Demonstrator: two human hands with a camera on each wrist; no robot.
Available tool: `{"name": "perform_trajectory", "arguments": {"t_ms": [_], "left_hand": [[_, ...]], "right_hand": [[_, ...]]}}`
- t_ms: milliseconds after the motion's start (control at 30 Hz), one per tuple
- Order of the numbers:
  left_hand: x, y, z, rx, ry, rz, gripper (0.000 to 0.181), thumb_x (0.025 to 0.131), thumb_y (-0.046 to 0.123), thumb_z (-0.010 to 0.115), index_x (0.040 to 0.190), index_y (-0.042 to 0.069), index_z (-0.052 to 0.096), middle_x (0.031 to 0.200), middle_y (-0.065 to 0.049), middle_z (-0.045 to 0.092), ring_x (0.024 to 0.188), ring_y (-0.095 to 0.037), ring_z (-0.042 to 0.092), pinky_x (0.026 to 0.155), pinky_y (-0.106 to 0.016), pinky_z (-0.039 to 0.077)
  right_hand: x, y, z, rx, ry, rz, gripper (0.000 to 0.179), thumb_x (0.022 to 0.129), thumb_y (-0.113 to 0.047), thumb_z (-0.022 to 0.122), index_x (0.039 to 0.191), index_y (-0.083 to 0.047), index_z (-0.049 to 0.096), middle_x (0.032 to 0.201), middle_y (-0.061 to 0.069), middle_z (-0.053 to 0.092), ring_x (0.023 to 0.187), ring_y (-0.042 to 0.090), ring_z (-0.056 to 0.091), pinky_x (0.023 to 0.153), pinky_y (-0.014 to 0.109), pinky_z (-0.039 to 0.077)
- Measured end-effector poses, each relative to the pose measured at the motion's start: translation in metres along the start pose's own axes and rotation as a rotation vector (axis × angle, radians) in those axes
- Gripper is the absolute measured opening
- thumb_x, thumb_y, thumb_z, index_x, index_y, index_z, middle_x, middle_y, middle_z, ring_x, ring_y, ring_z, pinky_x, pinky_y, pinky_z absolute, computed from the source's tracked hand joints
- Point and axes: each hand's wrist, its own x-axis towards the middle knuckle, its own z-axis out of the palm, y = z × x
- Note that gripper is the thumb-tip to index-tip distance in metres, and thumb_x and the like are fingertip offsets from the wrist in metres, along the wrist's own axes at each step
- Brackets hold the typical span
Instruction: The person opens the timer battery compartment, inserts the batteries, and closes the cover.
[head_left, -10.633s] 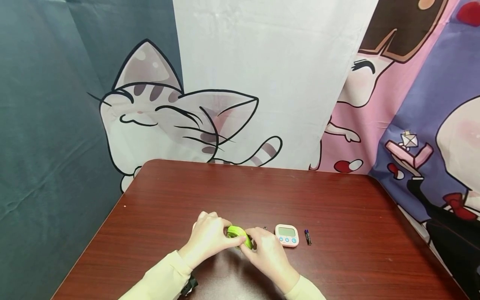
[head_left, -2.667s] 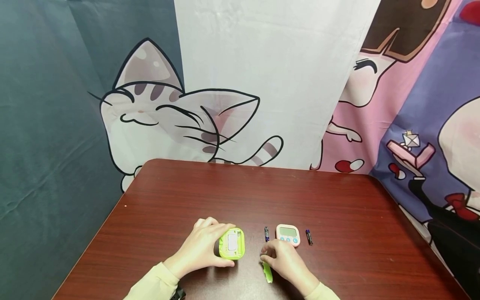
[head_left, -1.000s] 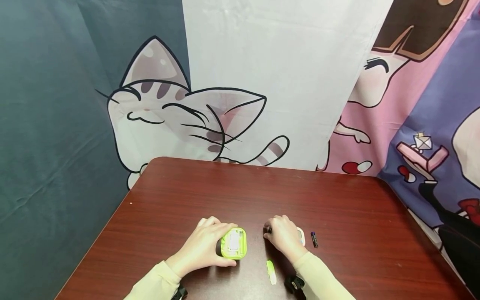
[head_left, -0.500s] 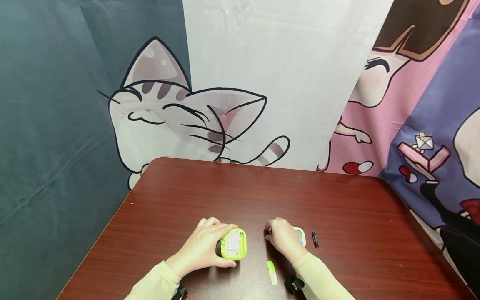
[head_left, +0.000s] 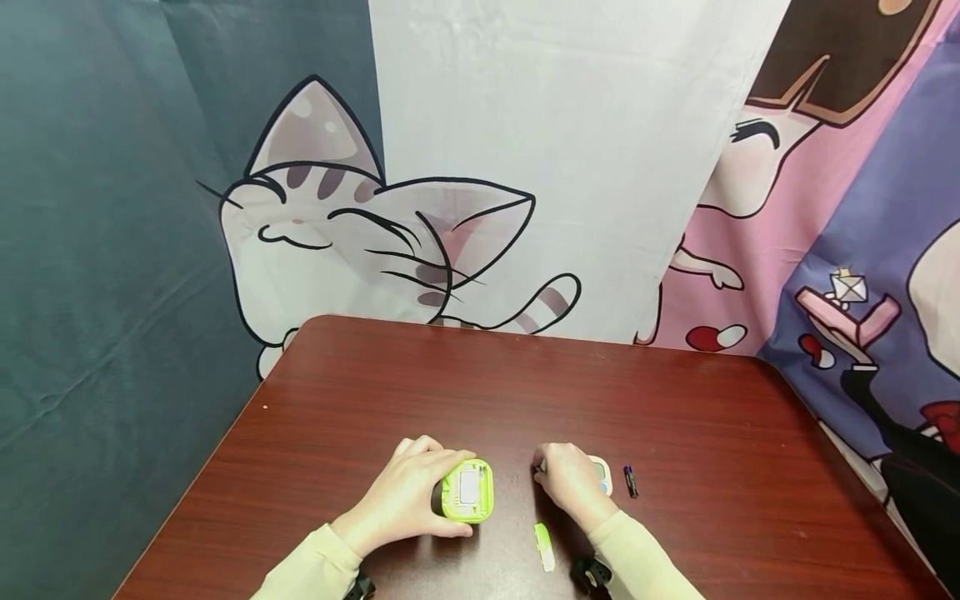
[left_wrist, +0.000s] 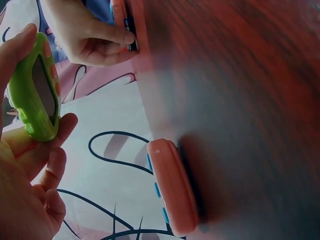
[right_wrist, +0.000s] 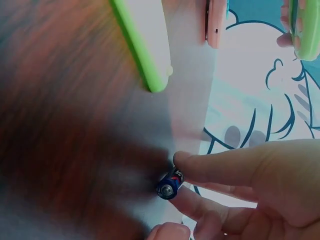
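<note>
My left hand (head_left: 408, 493) grips a green digital timer (head_left: 477, 492) by its edges. Its back faces the head view, with the battery compartment uncovered; its screen side shows in the left wrist view. My right hand (head_left: 570, 479) pinches a small dark blue battery (right_wrist: 168, 188) between thumb and fingers, low over the table; the head view mostly hides it. Below that hand lies the green battery cover (head_left: 543, 547). A white-and-pink timer (head_left: 604, 475), partly hidden behind the right hand, sits just right of it.
A second battery (head_left: 631, 482) lies right of the white-and-pink timer. Another pink timer with blue buttons (left_wrist: 172, 187) rests on the table, hidden from the head view by the left hand. The brown wooden table (head_left: 420, 375) ends at a cartoon-printed curtain (head_left: 465, 125).
Earlier both hands held the green timer; its cover has since come off and been laid down. My right hand has left the cover, taken the battery, and shifted slightly closer to me.
</note>
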Motion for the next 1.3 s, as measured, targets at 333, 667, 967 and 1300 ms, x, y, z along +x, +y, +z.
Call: {"name": "perform_trajectory", "arguments": {"t_ms": [333, 667, 967, 1300], "left_hand": [[0.000, 0.001, 0.001, -0.005, -0.009, -0.007, 0.082, 0.053, 0.063, 0.080, 0.123, 0.025, 0.060, 0.108, 0.019, 0.064, 0.090, -0.004, 0.044, 0.082, -0.031, 0.032], [-0.001, 0.000, 0.001, 0.013, 0.015, 0.006, 0.082, 0.053, 0.064, 0.079, 0.123, 0.025, 0.061, 0.108, 0.019, 0.064, 0.090, -0.003, 0.043, 0.082, -0.030, 0.032], [-0.001, 0.000, 0.001, 0.025, 0.029, 0.013, 0.082, 0.053, 0.066, 0.078, 0.123, 0.026, 0.061, 0.107, 0.020, 0.064, 0.088, -0.003, 0.042, 0.082, -0.029, 0.032], [0.000, 0.002, -0.001, 0.025, 0.065, 0.018, 0.083, 0.054, 0.066, 0.078, 0.123, 0.023, 0.061, 0.108, 0.018, 0.065, 0.088, -0.004, 0.043, 0.082, -0.030, 0.032]], "right_hand": [[0.001, 0.000, 0.002, 0.076, 0.080, 0.033, 0.009, 0.073, -0.005, 0.072, 0.078, -0.010, 0.067, 0.067, -0.002, 0.062, 0.062, 0.014, 0.058, 0.058, 0.031, 0.046], [-0.007, -0.015, -0.011, 0.139, 0.131, 0.017, 0.013, 0.075, -0.004, 0.069, 0.086, -0.011, 0.069, 0.069, -0.004, 0.057, 0.057, 0.006, 0.052, 0.052, 0.020, 0.041], [-0.018, -0.036, -0.029, 0.225, 0.118, -0.012, 0.013, 0.079, -0.003, 0.070, 0.090, -0.010, 0.068, 0.074, -0.005, 0.058, 0.059, 0.003, 0.054, 0.055, 0.019, 0.043], [-0.026, -0.052, -0.038, 0.275, 0.174, -0.083, 0.017, 0.076, -0.001, 0.072, 0.089, -0.012, 0.069, 0.073, -0.009, 0.055, 0.061, -0.001, 0.048, 0.056, 0.018, 0.042]]}}
